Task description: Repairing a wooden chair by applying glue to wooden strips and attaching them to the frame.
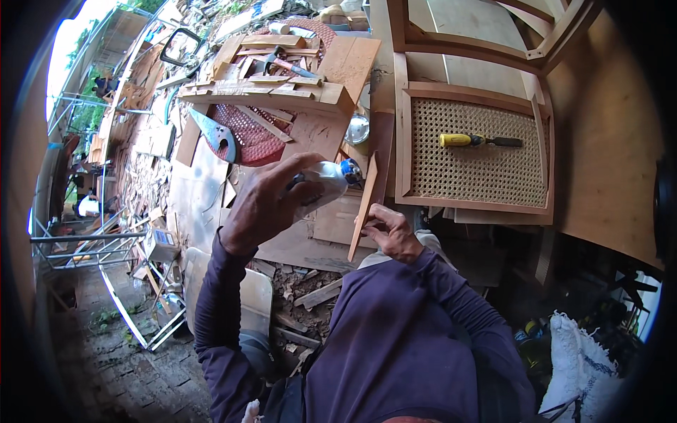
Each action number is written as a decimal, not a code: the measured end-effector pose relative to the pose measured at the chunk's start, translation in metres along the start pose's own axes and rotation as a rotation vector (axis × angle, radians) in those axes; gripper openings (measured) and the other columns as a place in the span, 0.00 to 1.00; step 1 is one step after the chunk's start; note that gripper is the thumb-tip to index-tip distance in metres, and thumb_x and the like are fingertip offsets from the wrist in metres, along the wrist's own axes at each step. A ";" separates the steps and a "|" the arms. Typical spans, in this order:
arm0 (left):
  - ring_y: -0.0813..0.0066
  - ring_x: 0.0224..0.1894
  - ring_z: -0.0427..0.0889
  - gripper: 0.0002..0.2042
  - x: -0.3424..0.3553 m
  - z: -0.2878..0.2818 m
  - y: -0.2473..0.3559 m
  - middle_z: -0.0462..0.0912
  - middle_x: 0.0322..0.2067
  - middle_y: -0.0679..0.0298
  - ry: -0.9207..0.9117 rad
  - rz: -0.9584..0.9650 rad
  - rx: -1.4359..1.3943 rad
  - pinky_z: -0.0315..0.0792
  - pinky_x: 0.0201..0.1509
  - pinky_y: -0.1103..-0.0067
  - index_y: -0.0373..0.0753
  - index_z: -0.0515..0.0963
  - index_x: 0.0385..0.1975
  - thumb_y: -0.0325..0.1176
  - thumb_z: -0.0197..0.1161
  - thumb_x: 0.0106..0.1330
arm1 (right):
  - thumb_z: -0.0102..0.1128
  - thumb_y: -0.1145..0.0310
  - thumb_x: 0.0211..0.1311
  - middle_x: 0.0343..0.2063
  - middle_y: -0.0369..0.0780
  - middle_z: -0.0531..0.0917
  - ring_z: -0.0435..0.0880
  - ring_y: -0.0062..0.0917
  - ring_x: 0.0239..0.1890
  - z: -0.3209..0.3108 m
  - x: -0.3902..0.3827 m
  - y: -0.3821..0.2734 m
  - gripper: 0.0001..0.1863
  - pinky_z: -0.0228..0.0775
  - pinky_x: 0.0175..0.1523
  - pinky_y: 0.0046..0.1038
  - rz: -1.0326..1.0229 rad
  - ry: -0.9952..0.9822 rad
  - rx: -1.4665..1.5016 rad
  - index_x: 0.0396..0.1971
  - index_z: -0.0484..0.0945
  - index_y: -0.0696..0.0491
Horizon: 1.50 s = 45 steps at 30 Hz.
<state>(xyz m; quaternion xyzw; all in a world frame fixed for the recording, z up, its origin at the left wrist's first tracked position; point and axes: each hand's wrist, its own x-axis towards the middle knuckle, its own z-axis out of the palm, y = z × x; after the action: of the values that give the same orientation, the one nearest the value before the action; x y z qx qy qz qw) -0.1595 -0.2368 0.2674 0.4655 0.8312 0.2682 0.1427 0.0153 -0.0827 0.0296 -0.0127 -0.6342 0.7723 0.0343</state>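
Note:
My left hand (268, 204) is wrapped round a clear plastic bottle (323, 187) with whitish contents. The bottle lies tilted, its blue cap end pointing right toward a narrow wooden strip (365, 208). My right hand (395, 236) pinches the lower end of that strip, which stands on edge in front of me. A small gap seems to part the bottle's tip from the wood. Just beyond the bottle sits a round container with a shiny top (357, 129).
At right, a yellow-handled chisel (482, 141) rests on a wood-framed cane panel (465, 176). A hammer (293, 67) and wood offcuts lie on a wooden frame (331, 95) over a red woven seat (257, 144), beside a handsaw (214, 136). A white sack (575, 366) stands lower right.

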 end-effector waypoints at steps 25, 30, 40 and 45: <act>0.47 0.38 0.91 0.16 0.009 -0.016 0.005 0.90 0.39 0.50 0.011 0.061 0.159 0.82 0.39 0.63 0.40 0.82 0.55 0.28 0.71 0.68 | 0.70 0.83 0.62 0.39 0.45 0.83 0.87 0.36 0.41 0.001 0.006 -0.012 0.14 0.79 0.47 0.32 -0.148 0.025 -0.172 0.47 0.80 0.59; 0.47 0.37 0.91 0.15 0.010 -0.017 0.011 0.90 0.38 0.50 0.004 0.070 0.152 0.82 0.39 0.62 0.39 0.82 0.54 0.27 0.71 0.68 | 0.69 0.86 0.63 0.42 0.42 0.84 0.88 0.27 0.45 -0.006 0.004 -0.012 0.14 0.81 0.48 0.29 -0.174 0.019 -0.238 0.48 0.82 0.61; 0.47 0.38 0.90 0.17 -0.014 -0.008 0.022 0.90 0.39 0.48 0.046 0.007 -0.075 0.81 0.41 0.62 0.36 0.82 0.56 0.25 0.70 0.68 | 0.59 0.90 0.72 0.52 0.38 0.86 0.84 0.25 0.61 -0.010 -0.003 0.003 0.19 0.75 0.71 0.29 0.071 -0.130 0.289 0.58 0.81 0.58; 0.46 0.35 0.90 0.18 -0.019 -0.008 0.025 0.90 0.36 0.48 0.065 0.071 -0.025 0.82 0.38 0.63 0.37 0.82 0.56 0.25 0.70 0.66 | 0.57 0.90 0.74 0.57 0.38 0.85 0.84 0.25 0.62 -0.014 -0.004 -0.011 0.20 0.77 0.71 0.29 0.070 -0.146 0.289 0.60 0.81 0.57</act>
<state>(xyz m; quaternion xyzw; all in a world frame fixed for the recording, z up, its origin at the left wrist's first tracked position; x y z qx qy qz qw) -0.1355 -0.2451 0.2886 0.4841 0.8149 0.2986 0.1116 0.0205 -0.0675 0.0376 0.0267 -0.5163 0.8552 -0.0375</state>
